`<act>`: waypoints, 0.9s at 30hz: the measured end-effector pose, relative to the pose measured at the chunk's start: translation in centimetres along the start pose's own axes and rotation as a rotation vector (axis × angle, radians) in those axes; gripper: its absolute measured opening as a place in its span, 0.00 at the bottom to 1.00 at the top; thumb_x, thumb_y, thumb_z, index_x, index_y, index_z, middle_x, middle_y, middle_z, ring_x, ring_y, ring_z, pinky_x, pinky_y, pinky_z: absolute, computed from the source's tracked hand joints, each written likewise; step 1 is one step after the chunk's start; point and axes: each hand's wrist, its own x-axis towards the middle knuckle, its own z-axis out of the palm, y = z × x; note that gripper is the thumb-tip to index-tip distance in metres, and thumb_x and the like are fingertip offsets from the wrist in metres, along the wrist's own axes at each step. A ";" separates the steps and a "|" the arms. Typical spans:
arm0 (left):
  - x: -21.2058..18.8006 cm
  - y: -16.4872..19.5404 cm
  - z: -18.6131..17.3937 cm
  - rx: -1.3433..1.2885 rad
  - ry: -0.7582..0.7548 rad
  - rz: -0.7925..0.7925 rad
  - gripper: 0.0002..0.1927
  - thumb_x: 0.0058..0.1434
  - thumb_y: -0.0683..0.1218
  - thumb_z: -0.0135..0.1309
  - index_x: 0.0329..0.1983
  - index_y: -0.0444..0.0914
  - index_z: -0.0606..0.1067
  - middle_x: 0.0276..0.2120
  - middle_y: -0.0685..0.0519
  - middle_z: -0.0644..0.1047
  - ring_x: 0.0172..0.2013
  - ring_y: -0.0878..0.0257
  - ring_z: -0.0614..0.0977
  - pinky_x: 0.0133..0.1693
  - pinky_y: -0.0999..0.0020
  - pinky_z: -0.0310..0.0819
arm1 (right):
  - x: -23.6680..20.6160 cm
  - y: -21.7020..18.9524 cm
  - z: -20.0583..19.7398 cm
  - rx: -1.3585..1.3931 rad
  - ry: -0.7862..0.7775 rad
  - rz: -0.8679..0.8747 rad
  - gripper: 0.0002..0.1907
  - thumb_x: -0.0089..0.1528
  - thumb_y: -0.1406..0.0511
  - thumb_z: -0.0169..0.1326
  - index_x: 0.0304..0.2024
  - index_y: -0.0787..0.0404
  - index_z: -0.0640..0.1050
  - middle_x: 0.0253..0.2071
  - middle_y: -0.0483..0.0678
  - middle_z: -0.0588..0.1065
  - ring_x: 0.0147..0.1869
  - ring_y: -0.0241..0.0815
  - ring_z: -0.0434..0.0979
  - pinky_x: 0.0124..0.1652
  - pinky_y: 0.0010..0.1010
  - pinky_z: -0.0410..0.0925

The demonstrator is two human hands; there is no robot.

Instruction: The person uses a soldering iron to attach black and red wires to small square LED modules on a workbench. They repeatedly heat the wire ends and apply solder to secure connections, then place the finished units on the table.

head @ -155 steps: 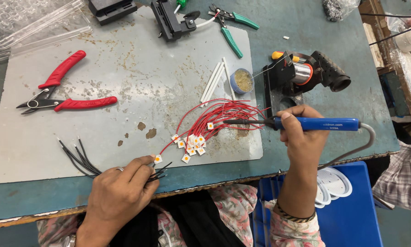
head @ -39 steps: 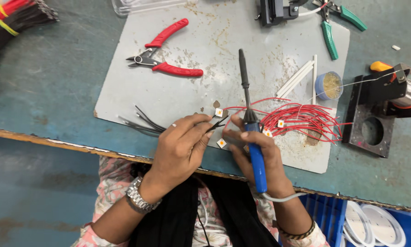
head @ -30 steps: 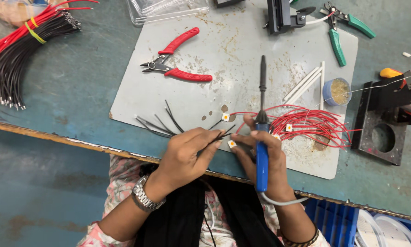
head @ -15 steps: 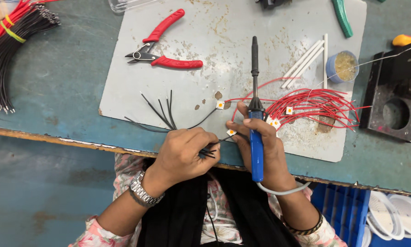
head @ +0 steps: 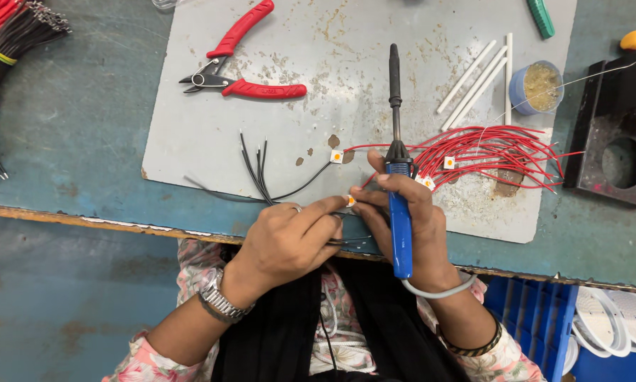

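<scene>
While the right hand (head: 410, 219) grips the soldering iron (head: 397, 155), the left hand (head: 289, 237) apparently pinches a small LED chip (head: 349, 201), which should stay steady.

This is an electronics assembly workbench in a small workshop. A worn blue-green table (head: 84, 127) carries a scratched, solder-stained grey mat (head: 346, 85) near its front edge. On the mat lie red-handled cutters (head: 243, 71), white sleeve tubes (head: 480, 78), a small pot of flux (head: 537, 86) and a spread of red wires (head: 495, 152) with small square LED chips. A blue-handled soldering iron (head: 397, 177) is in use, a black stand (head: 615, 134) sits toward the right edge, and bundled black wires (head: 6, 64) lie at the far left corner.
</scene>
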 end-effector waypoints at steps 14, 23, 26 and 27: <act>-0.2 0.2 0.8 0.076 -0.066 -0.046 0.14 0.53 0.47 0.67 0.31 0.39 0.72 0.50 0.49 0.81 0.21 0.61 0.75 0.25 0.67 0.70 | -1.8 -0.9 -3.4 0.212 0.169 -0.045 0.18 0.73 0.79 0.44 0.63 0.61 0.62 0.61 0.65 0.74 0.61 0.61 0.78 0.59 0.51 0.75; -0.2 0.4 1.1 0.080 -0.091 -0.058 0.17 0.48 0.48 0.69 0.33 0.38 0.73 0.51 0.50 0.80 0.21 0.61 0.74 0.25 0.67 0.70 | -3.7 -1.1 -9.0 0.272 0.549 -0.071 0.29 0.73 0.53 0.60 0.61 0.69 0.68 0.45 0.61 0.76 0.37 0.47 0.78 0.33 0.35 0.75; -0.2 0.4 1.3 0.087 -0.080 -0.061 0.16 0.50 0.48 0.68 0.33 0.38 0.73 0.51 0.50 0.80 0.21 0.61 0.74 0.26 0.67 0.70 | -4.6 -0.2 -10.3 0.351 0.629 -0.074 0.28 0.71 0.54 0.61 0.56 0.73 0.69 0.41 0.63 0.77 0.31 0.48 0.77 0.32 0.33 0.74; -0.1 0.4 1.4 0.094 -0.071 -0.062 0.15 0.51 0.48 0.68 0.32 0.38 0.73 0.51 0.50 0.80 0.21 0.61 0.74 0.26 0.67 0.71 | -4.8 0.0 -10.5 0.342 0.634 -0.085 0.25 0.70 0.57 0.60 0.55 0.73 0.69 0.40 0.62 0.76 0.31 0.48 0.76 0.33 0.34 0.74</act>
